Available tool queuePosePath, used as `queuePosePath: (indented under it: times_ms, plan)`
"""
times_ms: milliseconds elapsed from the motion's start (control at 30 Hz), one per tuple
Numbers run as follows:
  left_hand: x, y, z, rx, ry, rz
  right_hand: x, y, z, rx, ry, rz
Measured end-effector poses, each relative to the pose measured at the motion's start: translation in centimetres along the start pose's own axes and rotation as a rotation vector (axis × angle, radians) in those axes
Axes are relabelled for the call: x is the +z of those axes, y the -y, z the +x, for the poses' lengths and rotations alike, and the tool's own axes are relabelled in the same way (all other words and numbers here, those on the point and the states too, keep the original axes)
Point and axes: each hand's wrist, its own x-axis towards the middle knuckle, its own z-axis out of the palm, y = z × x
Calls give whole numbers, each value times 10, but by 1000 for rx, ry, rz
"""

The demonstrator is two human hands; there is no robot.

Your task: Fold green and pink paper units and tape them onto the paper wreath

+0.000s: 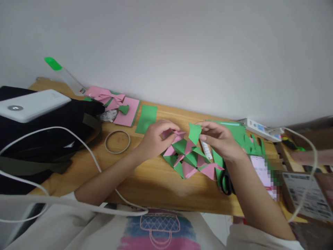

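Note:
A pink and green folded-paper model [191, 158], made of several pointed units, is above the wooden table in front of me. My left hand [158, 137] pinches a pink folded corner [178, 134] at the model's upper left. My right hand [221, 139] grips a green folded paper piece [194, 133] between thumb and fingers at the model's top. Whether this green piece is joined to the model I cannot tell. Black-handled scissors [227, 184] lie below my right hand, partly hidden. A white tube [206, 150] shows between the model and my right hand.
A tape ring [117, 142], a green sheet [146, 119] and pink paper [128, 111] lie left. A white power bank [33, 104] rests on a black bag [75, 128]. A white cable [85, 142] crosses the front left. A power strip [260, 128] and phone [261, 173] are right.

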Motion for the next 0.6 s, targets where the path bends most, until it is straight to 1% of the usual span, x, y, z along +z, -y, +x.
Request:
queuePosePath:
  times_ms: [133, 233, 333, 433, 500, 600]
  plan:
    - [-8, 1, -1, -29, 9, 61, 6, -5, 11, -21, 57, 88]
    - [-16, 1, -2, 7, 23, 121, 12, -5, 21, 14, 66, 111]
    - [-23, 0, -2, 52, 34, 183, 20, -5, 32, 48, 102, 132]
    - [-27, 1, 0, 22, 88, 270, 27, -6, 43, 66, 140, 144]
    - [-27, 3, 4, -21, 122, 323, 29, -4, 48, 76, 113, 88]
    - [-26, 7, 13, -57, 136, 360, 28, 11, 44, 2, -29, -95]
